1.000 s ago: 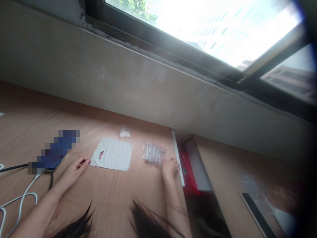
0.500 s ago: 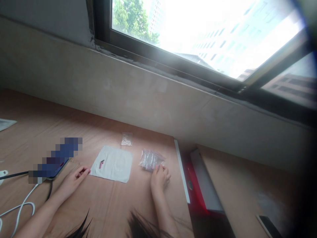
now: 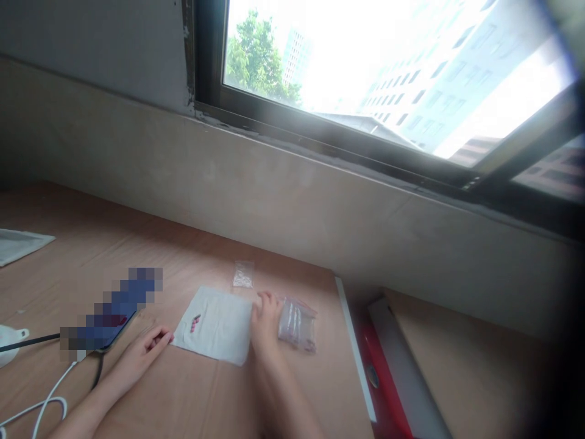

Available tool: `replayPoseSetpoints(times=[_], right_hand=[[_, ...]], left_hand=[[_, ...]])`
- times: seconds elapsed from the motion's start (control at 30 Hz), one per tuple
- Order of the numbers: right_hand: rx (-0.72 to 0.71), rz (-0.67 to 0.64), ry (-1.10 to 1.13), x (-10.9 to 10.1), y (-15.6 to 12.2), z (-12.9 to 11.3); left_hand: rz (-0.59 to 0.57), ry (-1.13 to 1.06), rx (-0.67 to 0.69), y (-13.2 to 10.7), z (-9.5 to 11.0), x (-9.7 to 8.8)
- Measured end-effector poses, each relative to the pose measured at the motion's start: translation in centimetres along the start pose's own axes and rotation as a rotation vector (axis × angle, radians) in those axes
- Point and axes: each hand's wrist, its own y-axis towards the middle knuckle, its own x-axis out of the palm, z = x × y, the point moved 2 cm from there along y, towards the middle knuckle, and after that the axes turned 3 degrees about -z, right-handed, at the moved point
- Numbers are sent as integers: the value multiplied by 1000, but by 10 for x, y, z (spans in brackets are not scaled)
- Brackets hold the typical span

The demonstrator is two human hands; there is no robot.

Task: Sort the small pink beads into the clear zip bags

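A square white cloth (image 3: 219, 332) lies flat on the wooden table, with a few small pink and dark beads (image 3: 195, 323) on its left part. By the cloth's left corner rests my left hand (image 3: 148, 346), its fingers curled and the thumb against the forefinger; anything pinched there is too small to make out. My right hand (image 3: 266, 314) is over the cloth's right edge, fingers loosely bent and apart, with nothing visible in them. Just right of it sit clear plastic bags (image 3: 297, 324). A small clear bag of white bits (image 3: 244, 275) lies behind the cloth.
On the left, a blurred-out blue phone (image 3: 114, 317) has a black cable and a white cable (image 3: 50, 390) by it. A flat pale packet (image 3: 22, 245) lies farther left. Wall and window (image 3: 365, 79) stand behind; a red binder-like object (image 3: 381, 378) is past the table's right edge.
My right hand has left the plastic bags and moved left to the cloth's edge. Those bags lie slightly farther right of the cloth. My left hand stays by the corner; the whole view has shifted.
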Motion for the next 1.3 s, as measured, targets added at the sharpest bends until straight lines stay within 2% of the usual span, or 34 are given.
replayPoseSetpoints(times=[0.13, 0.23, 0.33, 0.43, 0.5, 0.57, 0.67, 0.77, 0.83, 0.93, 1.07, 1.13, 1.3], right_hand=[[-25, -46, -65, 35, 27, -18], [-14, -60, -95, 51, 44, -21], [-8, -71, -47, 52, 53, -21], [39, -25, 111, 38, 52, -24], [123, 25, 269, 23, 45, -28], [205, 15, 470, 10, 33, -34], [305, -112, 809, 2, 5, -41], [464, -296, 1090, 6, -30, -45], [544, -398, 1201, 9, -52, -49], [592, -447, 1274, 7, -75, -55], [651, -428, 1263, 4, -83, -58], [659, -365, 1195, 3, -82, -56], [560, 23, 887, -10, -82, -53]], left_hand=[[1, 13, 19, 2, 0, -2], [-16, 12, 13, 2, -2, -2], [-20, 10, 1, 1, -4, -2], [-34, 16, -2, 1, -5, -3], [-37, 22, -8, 0, -5, -3], [-53, 19, -17, 2, -5, -3], [-115, -21, 2, 5, -6, -4], [-168, -131, 24, 5, 0, -8], [-225, -224, 28, 1, 11, -10], [-305, -277, 64, -10, 36, -12], [-361, -231, 111, -23, 61, -15], [-374, -209, 121, -26, 67, -17], [-318, -172, 89, -29, 76, -21]])
